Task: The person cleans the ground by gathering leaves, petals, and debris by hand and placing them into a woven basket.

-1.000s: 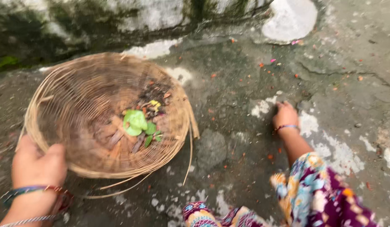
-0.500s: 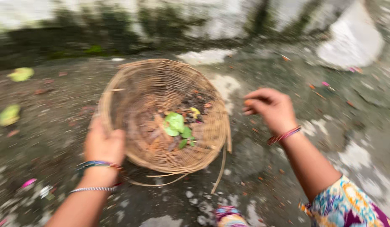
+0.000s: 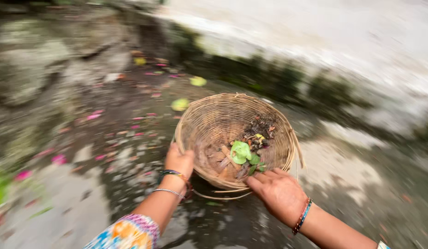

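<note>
Round shallow woven cane basket [image 3: 223, 121], tan, sits centre-right of frame, tilted toward camera, above wet grey concrete ground [image 3: 108, 184].

L hand [image 3: 179, 162]: clamped on basket rim at lower left, thumb inside, fingers hidden behind the rim. Bangles at wrist.

R hand [image 3: 278, 191]: at near rim, lower right of basket, fingers together and stretched onto the edge; whether it grips, cannot tell. Beaded bracelet at wrist.

Basket contents, right half: green leaves [image 3: 244, 152], dark dry debris [image 3: 260, 127], brown slivers.

Pink petals [image 3: 92, 116] and yellow-green fallen leaves [image 3: 180, 104] lie scattered upper left of basket. Frame blurred.
</note>
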